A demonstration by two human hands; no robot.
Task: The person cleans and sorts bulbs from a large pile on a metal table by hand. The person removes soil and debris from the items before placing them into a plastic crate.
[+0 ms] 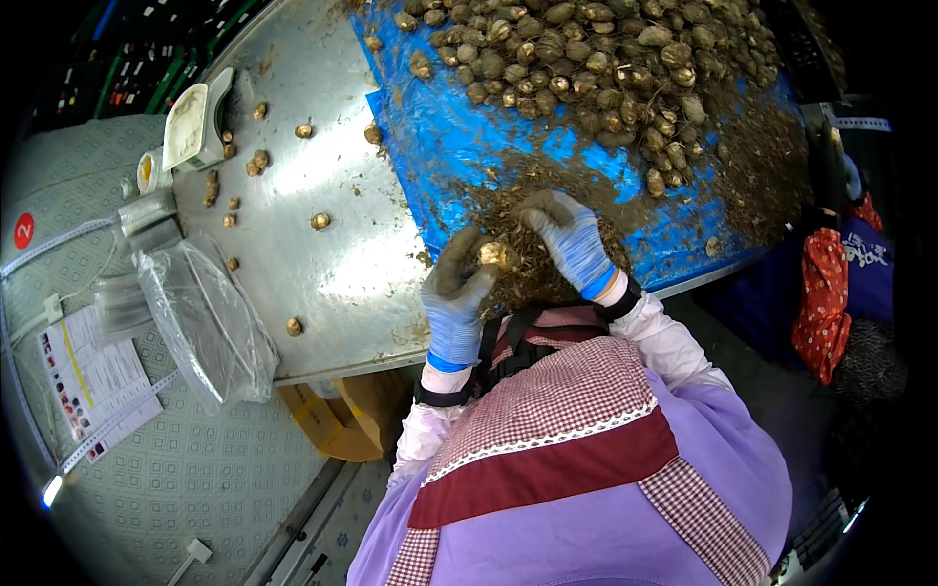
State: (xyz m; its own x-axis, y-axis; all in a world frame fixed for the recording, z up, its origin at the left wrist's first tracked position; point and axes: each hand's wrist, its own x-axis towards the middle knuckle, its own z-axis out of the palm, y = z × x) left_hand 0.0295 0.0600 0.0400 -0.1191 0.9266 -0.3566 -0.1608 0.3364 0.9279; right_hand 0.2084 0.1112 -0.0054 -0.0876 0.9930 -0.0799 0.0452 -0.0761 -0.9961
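Observation:
Both my hands wear blue knit gloves with dirt-browned palms and fingers. At the near edge of the blue sheet, my left hand (455, 298) is closed on a small peeled-looking taro (496, 256), pale and tan, between thumb and fingers. To its right, my right hand (567, 239) is bent inward with its fingers close together; whether anything is pinched in them is hidden. Between and below the hands lies a mound of brown root fibres and soil (532, 269). A big heap of hairy brown taros (586, 68) covers the far part of the blue sheet.
Several small taros (320, 221) lie scattered on the metal table (362, 283) to the left. A white scale (195, 122) stands at its far left edge. Clear plastic bags (205, 317) hang over the left side. Another person's red patterned sleeve (823, 303) is at the right.

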